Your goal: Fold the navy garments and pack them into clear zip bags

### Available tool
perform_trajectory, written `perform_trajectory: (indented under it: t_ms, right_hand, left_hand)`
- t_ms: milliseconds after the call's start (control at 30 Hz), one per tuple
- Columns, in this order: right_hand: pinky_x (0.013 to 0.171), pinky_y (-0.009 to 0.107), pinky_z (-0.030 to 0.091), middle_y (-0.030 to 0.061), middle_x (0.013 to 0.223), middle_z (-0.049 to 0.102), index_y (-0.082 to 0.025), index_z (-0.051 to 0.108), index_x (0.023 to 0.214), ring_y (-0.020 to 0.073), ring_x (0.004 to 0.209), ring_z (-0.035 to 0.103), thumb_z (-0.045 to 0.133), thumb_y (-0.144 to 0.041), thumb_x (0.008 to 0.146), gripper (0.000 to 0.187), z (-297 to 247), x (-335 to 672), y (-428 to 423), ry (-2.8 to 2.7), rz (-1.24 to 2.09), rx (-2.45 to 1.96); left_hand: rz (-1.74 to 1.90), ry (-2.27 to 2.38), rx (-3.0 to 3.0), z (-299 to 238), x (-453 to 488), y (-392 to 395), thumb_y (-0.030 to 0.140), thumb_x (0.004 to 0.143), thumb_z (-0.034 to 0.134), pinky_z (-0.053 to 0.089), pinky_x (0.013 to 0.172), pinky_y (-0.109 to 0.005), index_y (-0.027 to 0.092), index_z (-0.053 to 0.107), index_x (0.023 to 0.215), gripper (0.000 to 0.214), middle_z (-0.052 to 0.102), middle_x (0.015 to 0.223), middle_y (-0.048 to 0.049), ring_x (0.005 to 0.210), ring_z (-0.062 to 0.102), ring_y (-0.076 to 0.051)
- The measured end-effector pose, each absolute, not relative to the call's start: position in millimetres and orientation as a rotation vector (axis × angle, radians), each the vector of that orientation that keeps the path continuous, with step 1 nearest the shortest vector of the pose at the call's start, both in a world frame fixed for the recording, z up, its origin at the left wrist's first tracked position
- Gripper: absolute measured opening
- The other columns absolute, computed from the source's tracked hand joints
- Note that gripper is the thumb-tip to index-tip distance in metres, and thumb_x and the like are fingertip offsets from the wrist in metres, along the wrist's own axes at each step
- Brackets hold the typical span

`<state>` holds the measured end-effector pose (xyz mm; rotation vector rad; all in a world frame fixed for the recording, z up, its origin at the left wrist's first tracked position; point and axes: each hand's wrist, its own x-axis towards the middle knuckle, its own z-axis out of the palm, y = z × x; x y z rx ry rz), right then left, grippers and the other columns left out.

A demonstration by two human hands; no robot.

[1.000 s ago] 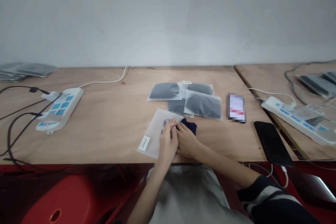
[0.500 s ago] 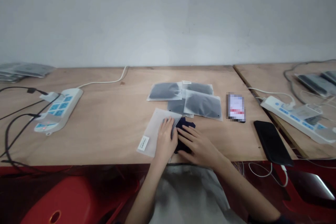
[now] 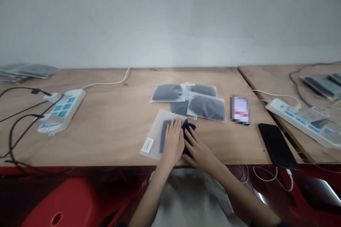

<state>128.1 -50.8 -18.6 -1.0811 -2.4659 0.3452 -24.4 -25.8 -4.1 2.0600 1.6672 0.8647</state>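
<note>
A frosted plastic bag with a white label lies near the front edge of the wooden table. A dark navy cloth is partly inside the bag, its right end still sticking out. My left hand lies flat on the bag over the cloth, fingers stretched out. My right hand rests on the cloth's exposed end, fingers extended and pressing toward the bag's opening. Just beyond them lie several sealed bags holding dark cloths.
A white power strip with black cables sits at the left, another power strip at the right. A lit phone and a black phone lie right of the hands. Stacked bags at far left. A red stool is below the table.
More of the dark cloth has slid leftward into the frosted bag. My right hand moved left, closer to the bag's opening; my left hand flattened over the bag.
</note>
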Motion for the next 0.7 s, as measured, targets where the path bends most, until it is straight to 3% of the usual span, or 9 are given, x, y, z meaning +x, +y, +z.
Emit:
perform_trajectory:
  t_ms: [200,367,467,600,700]
  right_hand:
    - [0.114,0.069,0.03,0.0224,0.146,0.05,-0.005,0.042,0.148,0.0412,0.146,0.027,0.048,-0.016,0.091,0.057,-18.8,96.2,-50.6,-2.484,0.155,-1.002]
    - [0.116,0.061,0.032,0.0197,0.158,0.034,-0.007,0.037,0.151,0.0379,0.151,0.014,0.054,-0.037,0.094,0.066,5.1,117.6,-53.1,-2.446,0.247,-1.078]
    - [0.119,0.057,0.029,0.0189,0.16,0.03,-0.006,0.039,0.149,0.0344,0.151,0.015,0.052,-0.028,0.092,0.063,18.7,140.1,-46.6,-2.615,0.25,-0.894]
    - [0.118,0.051,0.033,0.0201,0.156,0.037,-0.004,0.033,0.151,0.0322,0.145,0.033,0.052,-0.016,0.085,0.07,26.2,151.0,-29.4,-2.807,0.204,-0.713]
    - [0.113,0.048,0.039,0.0188,0.146,0.051,-0.006,0.039,0.147,0.0303,0.136,0.046,0.05,-0.016,0.09,0.059,25.2,143.9,-18.7,-2.843,0.108,-0.624]
  left_hand:
    - [0.876,1.612,2.006,1.4,-28.6,-20.5,0.022,0.101,0.03,0.027,0.12,-0.054,0.017,0.041,0.149,0.049,0.045,0.153,-0.0119,0.147,0.031,-0.025]
    - [0.737,1.588,2.03,11.6,-45.0,-16.1,0.025,0.102,0.03,0.02,0.121,-0.056,0.019,0.042,0.148,0.048,0.04,0.156,-0.0108,0.149,0.027,-0.025]
    - [0.616,1.526,2.062,19.6,-54.4,-13.5,0.023,0.101,0.029,0.015,0.123,-0.055,0.023,0.04,0.15,0.05,0.033,0.159,-0.0076,0.151,0.022,-0.024]
    - [0.535,1.359,2.03,29.7,-63.4,-8.2,0.021,0.1,0.028,0.019,0.124,-0.047,0.024,0.039,0.15,0.052,0.034,0.159,-0.0039,0.149,0.025,-0.019]
    - [0.583,1.323,1.937,35.2,-66.9,-5.0,0.027,0.102,0.029,0.021,0.124,-0.043,0.025,0.041,0.149,0.049,0.038,0.157,-0.001,0.147,0.03,-0.018]
